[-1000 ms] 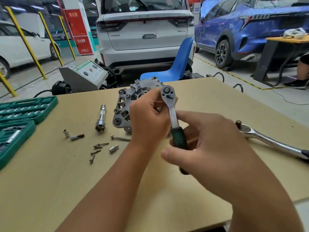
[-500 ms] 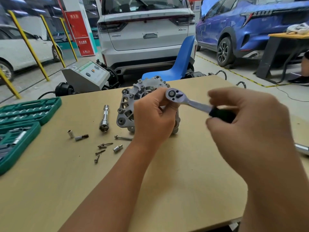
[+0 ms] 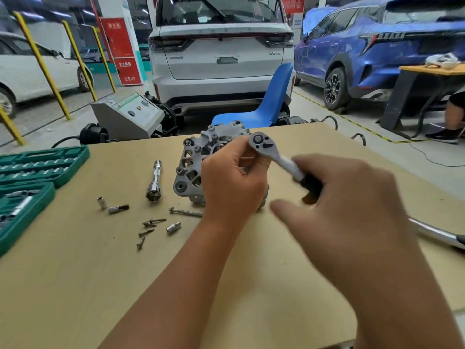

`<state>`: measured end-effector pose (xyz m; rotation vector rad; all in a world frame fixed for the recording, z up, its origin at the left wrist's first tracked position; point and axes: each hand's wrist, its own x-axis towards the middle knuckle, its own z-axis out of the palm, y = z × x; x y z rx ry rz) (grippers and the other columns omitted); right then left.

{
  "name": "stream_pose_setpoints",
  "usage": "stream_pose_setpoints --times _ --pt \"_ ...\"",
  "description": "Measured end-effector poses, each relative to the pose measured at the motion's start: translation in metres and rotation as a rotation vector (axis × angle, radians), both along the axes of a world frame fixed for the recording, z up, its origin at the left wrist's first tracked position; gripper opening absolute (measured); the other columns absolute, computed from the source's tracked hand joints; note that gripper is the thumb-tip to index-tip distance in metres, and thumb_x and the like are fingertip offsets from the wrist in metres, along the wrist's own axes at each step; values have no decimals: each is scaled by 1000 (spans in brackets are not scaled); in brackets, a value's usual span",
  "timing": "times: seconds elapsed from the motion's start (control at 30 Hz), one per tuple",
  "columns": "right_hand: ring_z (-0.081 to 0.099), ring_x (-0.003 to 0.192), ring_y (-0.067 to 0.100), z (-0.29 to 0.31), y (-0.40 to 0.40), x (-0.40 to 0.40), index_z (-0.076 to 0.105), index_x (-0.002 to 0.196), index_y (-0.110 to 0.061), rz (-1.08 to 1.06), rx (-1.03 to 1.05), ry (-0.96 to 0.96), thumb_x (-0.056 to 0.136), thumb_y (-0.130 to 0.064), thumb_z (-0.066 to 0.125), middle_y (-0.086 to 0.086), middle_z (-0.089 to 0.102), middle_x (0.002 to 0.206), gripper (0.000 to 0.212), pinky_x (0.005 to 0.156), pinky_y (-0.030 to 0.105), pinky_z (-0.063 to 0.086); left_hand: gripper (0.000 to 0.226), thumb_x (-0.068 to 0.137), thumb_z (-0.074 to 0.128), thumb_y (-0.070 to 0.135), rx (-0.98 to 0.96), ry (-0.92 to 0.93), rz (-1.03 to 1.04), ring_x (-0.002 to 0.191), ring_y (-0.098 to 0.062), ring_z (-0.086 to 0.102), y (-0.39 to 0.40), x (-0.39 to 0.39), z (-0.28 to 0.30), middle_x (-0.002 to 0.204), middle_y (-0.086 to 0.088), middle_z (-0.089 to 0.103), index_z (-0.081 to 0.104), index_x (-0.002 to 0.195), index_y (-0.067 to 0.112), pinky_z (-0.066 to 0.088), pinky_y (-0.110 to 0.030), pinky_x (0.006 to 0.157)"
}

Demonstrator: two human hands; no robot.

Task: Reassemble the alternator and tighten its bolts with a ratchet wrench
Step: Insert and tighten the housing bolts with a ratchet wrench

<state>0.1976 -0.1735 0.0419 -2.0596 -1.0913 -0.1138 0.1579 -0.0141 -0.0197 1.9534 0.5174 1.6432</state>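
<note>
Both forearms reach in from the near edge over the table (image 3: 75,285). The left hand (image 3: 232,182) curls up in front of the alternator (image 3: 193,159), which stands mid-table toward the far edge, fingers pinching under the ratchet wrench (image 3: 274,154) head. The right hand (image 3: 352,210), blurred, wraps the black handle. The wrench's long axis slants from far left, head uppermost, down to near right.

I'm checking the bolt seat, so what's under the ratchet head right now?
The ratchet head sits above the alternator, steadied by the left hand. Those fingers cover the socket and bolt. The right hand holds the handle.
</note>
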Motion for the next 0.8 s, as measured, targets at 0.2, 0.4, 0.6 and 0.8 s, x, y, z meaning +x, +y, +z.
stream_pose_setpoints --times 0.2,0.4,0.6,0.8 --pt "69 94 20 5 0 13 70 111 -42 -27 39 -13 73 -18 71 -12 75 94 45 91 46 54 16 93 72 11 -14 27 -56 61 -22 67 5 -3 -3 66 -1 69 71 78 8 55 -45 58" --pt "64 73 29 3 7 -6 66 91 -29 4 -41 -256 71 -38 72 -7 67 72 23 63 33 47 27 92 76 20 -16 -34 55 54 -16 55 -1 4 -3 60 3 64 68 70 7 48 -40 53" --pt "65 96 34 20 1 16 72 112 -33 -73 14 -277 73 -16 67 0 75 96 43 86 46 53 26 94 74 11 -18 -1 -59 50 -9 61 1 -3 0 57 1 65 67 71 2 48 -25 50" --pt "65 85 25 17 10 0 61 113 -33 217 -299 -204 72 -49 61 -7 69 89 45 76 41 56 34 89 79 11 -39 -24 28 51 -3 44 -1 2 0 55 15 52 59 63 19 35 -21 51"
